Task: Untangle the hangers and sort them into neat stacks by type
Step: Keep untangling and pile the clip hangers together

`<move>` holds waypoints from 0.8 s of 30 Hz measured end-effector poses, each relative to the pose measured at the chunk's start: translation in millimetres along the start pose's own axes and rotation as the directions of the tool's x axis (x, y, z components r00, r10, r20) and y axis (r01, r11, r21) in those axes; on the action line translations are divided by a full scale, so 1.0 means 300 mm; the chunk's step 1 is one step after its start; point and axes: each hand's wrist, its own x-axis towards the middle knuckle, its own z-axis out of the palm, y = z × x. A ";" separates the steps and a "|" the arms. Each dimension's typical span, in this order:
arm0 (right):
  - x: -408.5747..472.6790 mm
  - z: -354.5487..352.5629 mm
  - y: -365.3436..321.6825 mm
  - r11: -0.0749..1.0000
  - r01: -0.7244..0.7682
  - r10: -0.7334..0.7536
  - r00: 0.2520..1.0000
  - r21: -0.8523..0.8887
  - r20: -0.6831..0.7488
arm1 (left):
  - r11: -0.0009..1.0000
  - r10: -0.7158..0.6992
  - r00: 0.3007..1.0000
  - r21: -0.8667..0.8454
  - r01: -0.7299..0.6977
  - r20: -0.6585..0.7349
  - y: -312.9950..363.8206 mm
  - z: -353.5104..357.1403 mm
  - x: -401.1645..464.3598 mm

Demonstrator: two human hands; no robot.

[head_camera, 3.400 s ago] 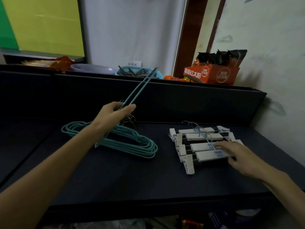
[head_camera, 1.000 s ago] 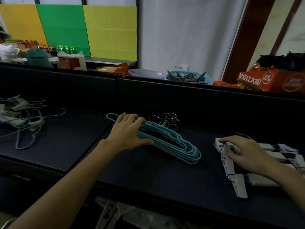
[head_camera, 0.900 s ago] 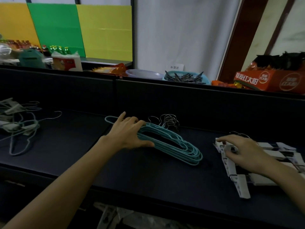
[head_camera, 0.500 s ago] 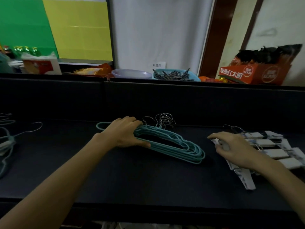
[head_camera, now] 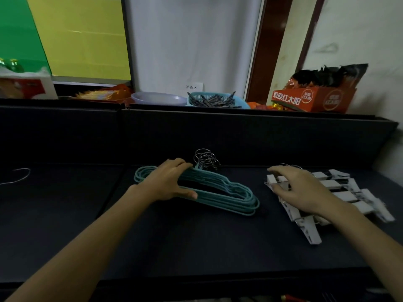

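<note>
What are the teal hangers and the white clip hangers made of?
Teal hangers: probably coated wire, thin and matte, with bare shiny metal hooks. Clip hangers: white plastic-looking clips, flat and blocky; the dark bars between them are too dim to judge.

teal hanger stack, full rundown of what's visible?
The teal hanger stack is a pile of thin hangers, seemingly coated wire, lying flat and roughly aligned on the dark table. Their bare metal hooks bunch together at the far side, pointing up and away. The left hand holds the stack's left part, fingers over the far edge and thumb against the near edge. It sits left of the white clip hangers, apart from them.
</note>
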 end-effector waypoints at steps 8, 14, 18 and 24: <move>0.050 -0.024 -0.094 0.992 0.123 -0.125 0.990 -0.036 -0.062 | 0.989 -0.099 0.988 0.100 0.111 -0.119 -0.004 -0.011 -0.085; 0.123 0.011 -0.291 0.919 0.394 -0.393 0.912 -0.012 -0.115 | 0.895 -0.365 0.879 0.144 0.422 -0.308 0.020 -0.047 -0.373; 0.111 0.107 -0.469 0.828 0.561 -0.560 0.827 0.003 -0.059 | 0.792 -0.536 0.775 0.119 0.599 -0.335 0.089 -0.019 -0.620; -0.024 0.268 -0.728 0.685 0.729 -0.728 0.683 0.016 0.051 | 0.604 -0.725 0.608 0.124 0.787 -0.323 0.149 0.030 -0.976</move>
